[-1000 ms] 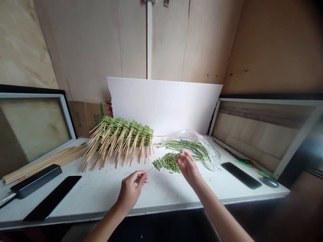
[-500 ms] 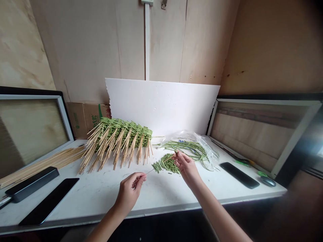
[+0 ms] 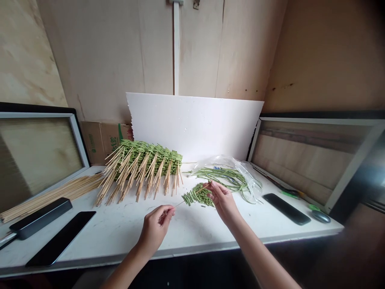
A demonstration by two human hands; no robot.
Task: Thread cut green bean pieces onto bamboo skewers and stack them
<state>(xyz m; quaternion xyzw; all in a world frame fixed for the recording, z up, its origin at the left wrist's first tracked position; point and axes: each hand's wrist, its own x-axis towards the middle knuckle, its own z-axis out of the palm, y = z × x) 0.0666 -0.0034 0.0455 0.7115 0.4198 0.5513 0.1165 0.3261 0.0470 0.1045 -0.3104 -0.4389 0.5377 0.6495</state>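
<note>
My left hand (image 3: 157,224) is closed in a pinch on the bare end of a thin wooden skewer (image 3: 179,204). Threaded crosswise along that skewer are several short green bean pieces (image 3: 189,197). At the skewer's far tip, my right hand (image 3: 221,197) pinches a small bean piece, mostly covered by its fingers. A heap of cut bean pieces (image 3: 202,192) lies on the table just behind the skewer, partly hidden by my right hand. Farther left, a tall stack of filled bean skewers (image 3: 150,154) has its bare sticks fanned toward me.
Loose skewers (image 3: 57,194) lie at the left, near a black box-shaped device (image 3: 42,218) and a dark flat tablet (image 3: 61,239). Long uncut beans (image 3: 222,176) rest by a clear plastic bag (image 3: 240,168). A phone (image 3: 286,208) and a mouse (image 3: 320,216) lie right. A white board (image 3: 195,124) stands behind.
Both hands keep nearly the same places and grips. The right fingertips have shifted slightly at the skewer's tip, and the whole view has moved a little.
</note>
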